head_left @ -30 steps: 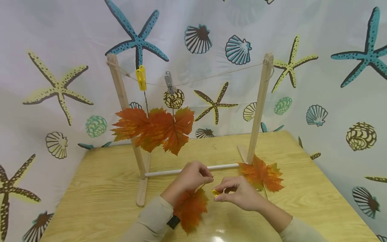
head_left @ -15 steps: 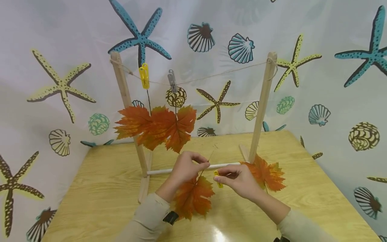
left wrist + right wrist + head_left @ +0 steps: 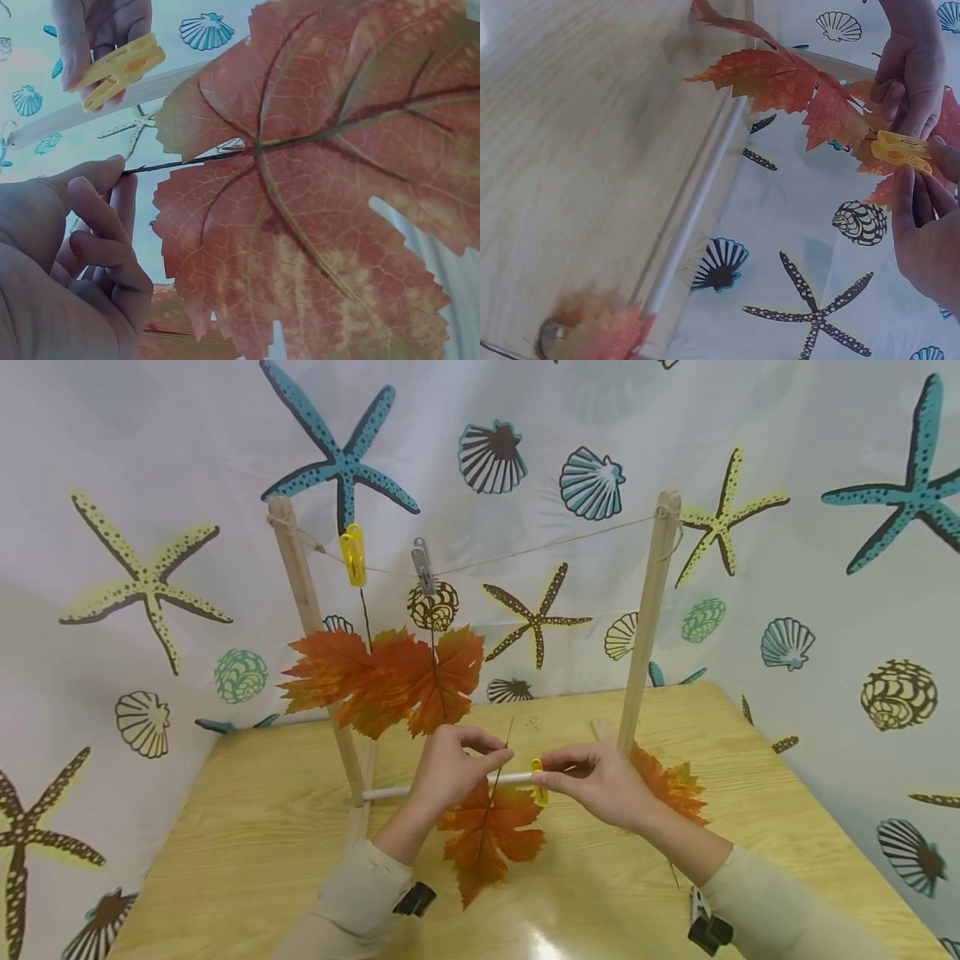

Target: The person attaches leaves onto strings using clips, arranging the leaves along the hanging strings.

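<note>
My left hand [image 3: 453, 768] pinches the thin dark stem of an orange artificial maple leaf [image 3: 491, 831] between thumb and forefinger. The leaf hangs below the fingers over the table, and the stem's free end points up. In the left wrist view the leaf's veined face [image 3: 315, 225] fills much of the picture. Just to the right, my right hand [image 3: 600, 781] holds a small yellow clothespin [image 3: 539, 781] between thumb and fingers. In the head view the clothespin stands upright, a short gap from the stem.
A twine line [image 3: 562, 539] runs between two wooden posts [image 3: 648, 618]. Two orange leaves [image 3: 442, 685] hang from it by a yellow clothespin [image 3: 352, 556] and a grey clothespin [image 3: 423, 567]. Another leaf [image 3: 671, 785] lies behind my right forearm. A white rod [image 3: 386, 792] joins the posts low down.
Both hands have risen and moved away from me, toward the frame. The leaf has come up with the left hand, and the yellow clothespin now stands upright in the right fingers.
</note>
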The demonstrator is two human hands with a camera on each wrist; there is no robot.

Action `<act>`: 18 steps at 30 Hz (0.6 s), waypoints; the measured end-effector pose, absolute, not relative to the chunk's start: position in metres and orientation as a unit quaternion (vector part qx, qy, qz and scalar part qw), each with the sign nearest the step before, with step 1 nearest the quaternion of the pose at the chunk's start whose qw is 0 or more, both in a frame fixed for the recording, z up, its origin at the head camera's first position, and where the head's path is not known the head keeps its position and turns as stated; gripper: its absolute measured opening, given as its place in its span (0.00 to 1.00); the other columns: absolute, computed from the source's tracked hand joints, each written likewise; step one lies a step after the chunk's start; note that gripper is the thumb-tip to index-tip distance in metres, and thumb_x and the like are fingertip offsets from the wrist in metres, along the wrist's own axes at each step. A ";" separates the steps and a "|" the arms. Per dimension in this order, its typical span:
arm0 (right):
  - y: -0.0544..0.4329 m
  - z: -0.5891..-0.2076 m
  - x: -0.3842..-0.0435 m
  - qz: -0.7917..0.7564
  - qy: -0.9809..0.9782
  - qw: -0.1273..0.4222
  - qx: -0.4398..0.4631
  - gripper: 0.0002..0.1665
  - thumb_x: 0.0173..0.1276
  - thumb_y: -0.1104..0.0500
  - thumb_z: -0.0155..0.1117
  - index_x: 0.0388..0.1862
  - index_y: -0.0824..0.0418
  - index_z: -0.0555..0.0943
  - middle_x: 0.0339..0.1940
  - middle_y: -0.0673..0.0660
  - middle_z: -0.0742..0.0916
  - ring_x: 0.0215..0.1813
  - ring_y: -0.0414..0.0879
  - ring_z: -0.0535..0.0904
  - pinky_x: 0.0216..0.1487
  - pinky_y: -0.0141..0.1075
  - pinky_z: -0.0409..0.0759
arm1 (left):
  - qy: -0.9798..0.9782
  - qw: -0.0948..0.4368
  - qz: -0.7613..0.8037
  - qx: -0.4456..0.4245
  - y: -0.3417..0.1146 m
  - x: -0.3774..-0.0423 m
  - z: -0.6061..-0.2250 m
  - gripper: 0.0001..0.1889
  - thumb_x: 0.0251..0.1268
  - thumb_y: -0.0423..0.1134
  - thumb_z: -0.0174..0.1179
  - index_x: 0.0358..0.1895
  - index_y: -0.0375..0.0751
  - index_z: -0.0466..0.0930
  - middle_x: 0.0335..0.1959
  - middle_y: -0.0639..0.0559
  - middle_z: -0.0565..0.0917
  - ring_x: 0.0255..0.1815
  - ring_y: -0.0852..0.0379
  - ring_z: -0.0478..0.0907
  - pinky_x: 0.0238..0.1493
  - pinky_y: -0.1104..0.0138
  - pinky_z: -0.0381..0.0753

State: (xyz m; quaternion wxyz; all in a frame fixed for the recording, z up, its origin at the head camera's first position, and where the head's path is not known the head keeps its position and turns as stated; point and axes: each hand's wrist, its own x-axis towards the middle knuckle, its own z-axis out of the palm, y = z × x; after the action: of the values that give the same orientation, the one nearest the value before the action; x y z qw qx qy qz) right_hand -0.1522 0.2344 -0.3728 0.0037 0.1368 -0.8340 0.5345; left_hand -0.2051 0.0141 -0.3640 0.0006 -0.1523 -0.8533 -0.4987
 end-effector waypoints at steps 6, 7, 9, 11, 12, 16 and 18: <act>0.231 -0.358 -0.157 0.528 -0.837 0.011 0.141 0.20 0.65 0.51 0.72 0.51 0.61 0.87 0.50 0.58 0.89 0.44 0.46 0.88 0.46 0.35 0.86 | -0.849 0.017 -0.503 -0.157 0.015 -0.204 -0.353 0.06 0.58 0.44 0.73 0.34 0.47 0.91 0.36 0.54 0.90 0.36 0.55 0.81 0.30 0.66 0.78; 0.230 -0.356 -0.158 0.529 -0.836 0.011 0.144 0.21 0.65 0.51 0.72 0.52 0.61 0.87 0.50 0.59 0.89 0.44 0.46 0.88 0.46 0.36 0.86 | -0.849 0.019 -0.505 -0.156 0.016 -0.204 -0.351 0.06 0.58 0.45 0.73 0.34 0.47 0.91 0.36 0.54 0.90 0.34 0.55 0.81 0.29 0.66 0.78; 0.228 -0.354 -0.160 0.533 -0.833 0.010 0.149 0.21 0.65 0.51 0.72 0.52 0.62 0.86 0.50 0.60 0.89 0.43 0.47 0.89 0.46 0.38 0.86 | -0.848 0.025 -0.508 -0.152 0.017 -0.204 -0.347 0.06 0.59 0.45 0.73 0.34 0.47 0.91 0.36 0.53 0.90 0.31 0.56 0.80 0.28 0.67 0.78; 0.227 -0.353 -0.162 0.538 -0.830 0.005 0.150 0.22 0.66 0.52 0.72 0.53 0.64 0.86 0.51 0.61 0.89 0.43 0.49 0.89 0.45 0.39 0.87 | -0.846 0.031 -0.511 -0.150 0.019 -0.204 -0.344 0.06 0.59 0.44 0.72 0.34 0.47 0.91 0.35 0.53 0.90 0.29 0.57 0.80 0.27 0.66 0.78; 0.227 -0.353 -0.163 0.539 -0.829 0.005 0.147 0.22 0.66 0.52 0.72 0.54 0.64 0.86 0.52 0.62 0.88 0.44 0.49 0.89 0.46 0.40 0.87 | -0.845 0.037 -0.512 -0.150 0.020 -0.204 -0.342 0.06 0.59 0.44 0.72 0.34 0.47 0.91 0.35 0.53 0.90 0.29 0.57 0.79 0.28 0.66 0.78; 0.229 -0.353 -0.167 0.543 -0.830 0.006 0.127 0.23 0.65 0.51 0.72 0.54 0.63 0.86 0.55 0.61 0.87 0.48 0.50 0.88 0.50 0.42 0.86 | -0.843 0.054 -0.516 -0.144 0.022 -0.206 -0.334 0.06 0.60 0.46 0.72 0.35 0.49 0.91 0.34 0.55 0.90 0.29 0.57 0.78 0.28 0.66 0.77; 0.230 -0.350 -0.169 0.541 -0.833 0.011 0.118 0.24 0.65 0.49 0.72 0.54 0.62 0.86 0.56 0.60 0.87 0.50 0.50 0.88 0.53 0.43 0.84 | -0.842 0.064 -0.515 -0.144 0.022 -0.209 -0.330 0.06 0.60 0.46 0.72 0.35 0.49 0.91 0.34 0.55 0.90 0.27 0.57 0.77 0.26 0.66 0.75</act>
State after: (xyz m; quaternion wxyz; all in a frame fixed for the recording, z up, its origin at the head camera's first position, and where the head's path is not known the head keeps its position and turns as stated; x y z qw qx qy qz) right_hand -0.1694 0.2300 -0.3503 0.0111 0.1182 -0.8328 0.5407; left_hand -0.2086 0.0223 -0.3299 0.0635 -0.1435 -0.8424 -0.5155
